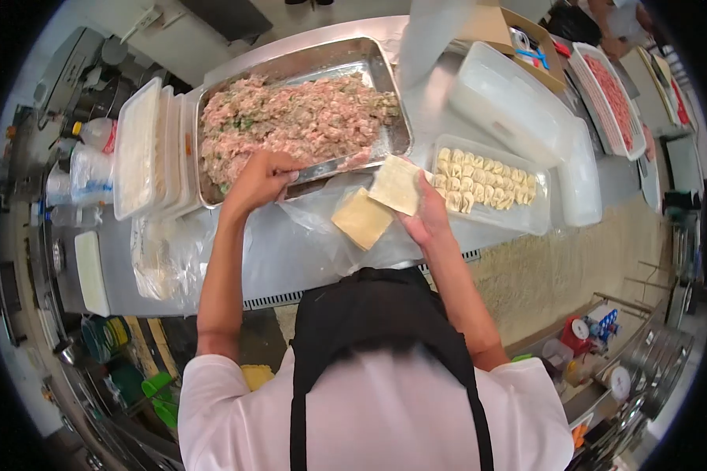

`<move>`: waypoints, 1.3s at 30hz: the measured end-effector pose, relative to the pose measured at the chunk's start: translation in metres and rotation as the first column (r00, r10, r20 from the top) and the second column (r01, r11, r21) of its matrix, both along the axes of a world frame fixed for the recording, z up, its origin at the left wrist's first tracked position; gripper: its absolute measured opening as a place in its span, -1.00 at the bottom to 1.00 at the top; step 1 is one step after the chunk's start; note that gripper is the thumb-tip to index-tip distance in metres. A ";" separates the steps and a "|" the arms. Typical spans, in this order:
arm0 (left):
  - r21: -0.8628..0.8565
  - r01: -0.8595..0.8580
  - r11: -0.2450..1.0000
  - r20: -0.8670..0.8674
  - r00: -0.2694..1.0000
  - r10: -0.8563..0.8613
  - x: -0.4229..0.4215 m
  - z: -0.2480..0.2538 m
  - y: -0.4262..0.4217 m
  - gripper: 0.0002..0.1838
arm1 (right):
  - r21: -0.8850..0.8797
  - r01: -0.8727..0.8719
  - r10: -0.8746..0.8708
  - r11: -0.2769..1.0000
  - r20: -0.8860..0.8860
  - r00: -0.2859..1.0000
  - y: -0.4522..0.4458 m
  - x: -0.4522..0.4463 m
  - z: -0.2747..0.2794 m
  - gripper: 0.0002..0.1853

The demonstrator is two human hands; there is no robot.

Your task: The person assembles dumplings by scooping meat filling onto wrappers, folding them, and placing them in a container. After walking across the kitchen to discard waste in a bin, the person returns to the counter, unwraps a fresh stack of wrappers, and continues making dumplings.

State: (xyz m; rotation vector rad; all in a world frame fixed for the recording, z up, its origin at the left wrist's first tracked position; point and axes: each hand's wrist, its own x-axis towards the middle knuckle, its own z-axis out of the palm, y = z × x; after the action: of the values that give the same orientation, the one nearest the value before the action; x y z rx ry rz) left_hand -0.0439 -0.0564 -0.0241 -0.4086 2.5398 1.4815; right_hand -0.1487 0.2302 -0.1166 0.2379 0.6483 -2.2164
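Note:
My left hand (265,182) is closed at the near rim of a large metal tray (397,118) of minced meat (291,122) with green bits. A flat metal strip (322,169), apparently a spatula, runs right from its fingers, with a pink lump of meat near its far end. It overlaps the rim, so its outline is hard to separate. In my right hand (430,210) lies a square dough wrapper (396,185), pale and flat; whether several are stacked is unclear. A second pile of yellowish wrappers (362,218) rests on the table just left of that hand.
Folded dumplings (485,179) sit in rows in a clear plastic container (538,216) at the right. Large translucent bins (518,102) stand behind it. Stacked lidded boxes (137,149) flank the tray's left side. Another person (624,23) is at the far right, near a basket (609,98) of meat.

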 end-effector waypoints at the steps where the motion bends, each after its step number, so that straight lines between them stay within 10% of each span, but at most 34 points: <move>1: 0.133 -0.062 0.989 -0.010 0.998 0.063 0.006 0.000 0.007 -0.68 | 0.012 0.002 -0.002 1.000 0.023 1.000 -0.009 0.001 0.004 -0.48; 6: 0.084 -0.056 0.995 -0.462 0.882 0.088 0.020 -0.052 0.060 -0.72 | -0.115 0.026 -0.002 0.993 0.207 0.978 -0.037 0.000 0.019 -0.51; 8: -0.324 -0.133 0.937 -0.331 0.944 0.020 0.032 -0.060 0.069 -0.71 | 0.025 0.055 -0.059 0.998 0.202 0.978 -0.041 -0.002 0.019 -0.49; 20: -0.322 -0.123 0.939 -0.350 0.937 0.003 0.041 -0.021 0.067 -0.60 | 0.077 0.200 -0.206 0.977 0.078 0.976 -0.033 -0.013 -0.004 -0.44; 25: -0.744 -0.199 0.638 -0.210 0.976 0.059 0.050 0.021 0.007 -0.67 | 0.162 0.273 -0.266 0.948 -0.063 0.962 -0.015 -0.022 -0.002 -0.45; 35: -0.794 -0.018 0.607 -0.014 1.000 0.011 0.024 -0.018 0.007 -0.83 | 0.155 0.270 -0.264 0.950 -0.055 0.963 -0.016 -0.016 0.004 -0.46; 39: -0.635 0.044 0.771 -0.082 0.989 -0.124 0.021 0.000 -0.010 -0.77 | 0.129 0.236 -0.234 0.963 -0.030 0.972 -0.018 -0.013 0.000 -0.46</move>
State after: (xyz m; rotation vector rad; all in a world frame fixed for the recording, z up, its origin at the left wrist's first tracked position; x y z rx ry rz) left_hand -0.0231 -0.0664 -0.0243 -0.2817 3.0612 0.5805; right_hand -0.1619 0.2121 -0.1163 0.3841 0.8115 -2.4050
